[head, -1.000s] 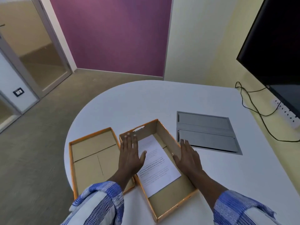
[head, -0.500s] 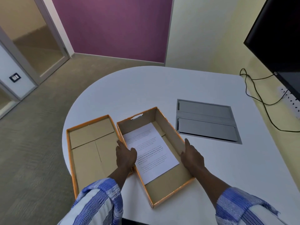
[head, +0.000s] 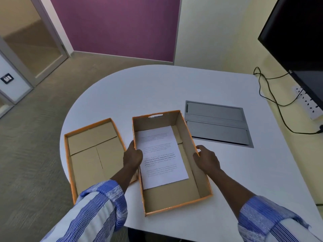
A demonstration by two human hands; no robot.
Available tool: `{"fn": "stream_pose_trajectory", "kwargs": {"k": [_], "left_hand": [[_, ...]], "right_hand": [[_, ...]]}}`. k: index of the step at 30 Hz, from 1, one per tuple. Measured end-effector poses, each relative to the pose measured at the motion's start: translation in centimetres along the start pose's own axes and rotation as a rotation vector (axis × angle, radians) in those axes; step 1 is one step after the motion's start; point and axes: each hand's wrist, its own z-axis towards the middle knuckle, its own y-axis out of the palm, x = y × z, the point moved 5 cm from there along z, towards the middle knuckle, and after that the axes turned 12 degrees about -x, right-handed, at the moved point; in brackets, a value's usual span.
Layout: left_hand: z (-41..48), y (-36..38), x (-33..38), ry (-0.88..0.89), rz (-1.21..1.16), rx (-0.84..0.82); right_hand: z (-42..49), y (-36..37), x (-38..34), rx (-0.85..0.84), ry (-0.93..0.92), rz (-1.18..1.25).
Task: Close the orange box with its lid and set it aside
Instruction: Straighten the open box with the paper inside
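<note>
The orange box (head: 187, 142) stands open on the white table, brown cardboard inside, with a printed white sheet (head: 160, 156) lying flat on its floor. My left hand (head: 132, 157) grips the box's left wall, thumb inside the box. My right hand (head: 206, 158) holds the right wall from outside, fingers curled at the rim. The lid (head: 92, 154) lies upside down to the left of the box, orange rim up, its right edge beside my left wrist.
A grey metal cable hatch (head: 218, 123) is set flush into the white table (head: 157, 91) right of the box. Black cables (head: 272, 100) run to a power strip (head: 309, 103) under a dark screen (head: 297, 37) at far right. The table's curved edge falls away on the left.
Both hands slid from resting flat on the box to gripping its side walls. The box has turned a little, its long side now nearer straight away from me.
</note>
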Motion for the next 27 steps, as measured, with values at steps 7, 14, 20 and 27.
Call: {"fn": "stream_pose_trajectory", "kwargs": {"k": [7,14,20,27], "left_hand": [[1.2,1.1,2.9,0.136,0.149,-0.149],[1.4,3.2,2.6,0.164,0.121,-0.255],[2.2,4.3,1.4,0.145,0.115,-0.275],[2.4,3.9,1.0,0.112,0.042,-0.284]], "right_hand": [[-0.7,-0.5,1.4,0.05,0.032,0.123],[-2.0,0.1,3.1,0.081,0.115,0.105],[-2.4,0.9,3.7,0.081,0.178,0.115],[-2.7,1.4,2.5,0.203,0.17,0.131]]}}
